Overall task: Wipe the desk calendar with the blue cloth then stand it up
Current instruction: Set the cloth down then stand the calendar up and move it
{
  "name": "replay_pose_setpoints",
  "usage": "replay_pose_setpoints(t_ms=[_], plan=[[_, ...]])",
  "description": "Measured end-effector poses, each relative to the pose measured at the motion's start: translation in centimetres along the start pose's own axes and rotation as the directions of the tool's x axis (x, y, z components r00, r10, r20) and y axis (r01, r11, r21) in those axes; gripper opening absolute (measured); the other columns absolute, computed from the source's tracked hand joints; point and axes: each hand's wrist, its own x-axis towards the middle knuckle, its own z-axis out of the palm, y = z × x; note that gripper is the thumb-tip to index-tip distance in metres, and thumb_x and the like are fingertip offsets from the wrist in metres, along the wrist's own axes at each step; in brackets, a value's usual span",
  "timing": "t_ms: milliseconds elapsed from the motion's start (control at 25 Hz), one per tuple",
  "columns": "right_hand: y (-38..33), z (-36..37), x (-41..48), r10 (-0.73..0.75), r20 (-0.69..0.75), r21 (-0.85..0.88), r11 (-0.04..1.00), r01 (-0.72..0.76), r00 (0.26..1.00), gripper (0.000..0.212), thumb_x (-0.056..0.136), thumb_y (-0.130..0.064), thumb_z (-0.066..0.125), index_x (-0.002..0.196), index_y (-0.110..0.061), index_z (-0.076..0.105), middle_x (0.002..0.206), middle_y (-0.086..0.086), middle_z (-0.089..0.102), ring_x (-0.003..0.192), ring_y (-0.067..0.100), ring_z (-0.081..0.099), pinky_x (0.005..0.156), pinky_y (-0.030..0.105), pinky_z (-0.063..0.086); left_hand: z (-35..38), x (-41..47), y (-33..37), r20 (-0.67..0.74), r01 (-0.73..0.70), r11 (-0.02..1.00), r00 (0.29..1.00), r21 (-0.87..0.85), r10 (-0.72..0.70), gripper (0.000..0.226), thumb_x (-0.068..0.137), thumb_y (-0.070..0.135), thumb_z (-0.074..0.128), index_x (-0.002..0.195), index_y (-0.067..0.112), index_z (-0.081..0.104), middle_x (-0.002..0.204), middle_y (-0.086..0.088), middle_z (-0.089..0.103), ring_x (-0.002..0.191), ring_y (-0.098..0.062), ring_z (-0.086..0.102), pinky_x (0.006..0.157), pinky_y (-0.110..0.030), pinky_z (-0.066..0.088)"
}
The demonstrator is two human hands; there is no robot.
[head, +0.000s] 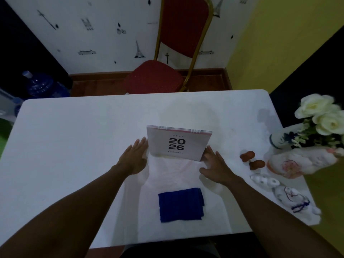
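Desk calendar (178,144) is seen standing upright near the middle of the white desk (74,138), its cover printed with "2026" turned toward the camera and its binding rings along the top edge. The desk fills most of the view, and a red chair (158,77) with a gold frame is set behind its far edge against a white wall patterned with small black drawings. A blue water bottle (40,84) is visible on the floor at the far left. At the right end of the desk a vase of white flowers (320,116) is placed, with a pale figurine (299,162) just beside it and two small brown objects (252,160) nearby. The blue cloth (181,204) lies folded flat on the desk, nearer the person than the calendar and apart from it. The left hand (134,157) is held flat with fingers together at the calendar's left edge, and the right hand (216,166) is spread open at its lower right corner; whether either actually touches the calendar cannot be told. Nothing is pinched by either hand.
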Motion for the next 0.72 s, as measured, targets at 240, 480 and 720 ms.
replay_pose_setpoints(t_ms=[240,480,720], plan=[[-2.7,0.4,-3.0,0.265,-0.149,0.465,0.869,-0.169,0.953,0.09,0.082,-0.029,0.061,0.159,-0.042,0.016,0.163,-0.007,0.033,0.147,0.019,0.037,0.114,0.038,0.037,-0.6,-2.7,1.1,-0.133,0.101,0.873,0.974,-0.476,-0.185,0.08,0.095,0.006,0.053,0.16,0.024,0.01,0.166,-0.002,0.02,0.152,-0.027,0.023,0.119,-0.047,0.027],[-6.3,0.3,-3.8,0.285,-0.279,0.592,0.803,-0.069,0.917,0.094,0.087,-0.022,0.065,0.16,-0.042,0.009,0.162,-0.015,0.032,0.143,0.008,0.034,0.112,0.038,0.041,-1.8,-4.3,4.9,-0.312,-0.14,0.759,0.946,-0.635,-0.086,0.082,0.091,0.009,0.064,0.156,0.038,0.023,0.156,0.013,0.039,0.136,-0.011,0.04,0.112,-0.04,0.037],[-8.5,-1.0,-3.9,0.232,-0.337,0.598,0.801,0.017,0.912,0.088,0.077,-0.018,0.061,0.133,-0.075,0.024,0.12,-0.031,0.057,0.113,-0.006,0.053,0.087,0.015,0.052,-2.7,-3.7,8.0,-0.326,-0.188,0.552,0.931,-0.812,-0.163,0.084,0.085,0.012,0.076,0.149,0.044,0.034,0.144,0.014,0.051,0.127,-0.012,0.047,0.099,-0.05,0.05]])
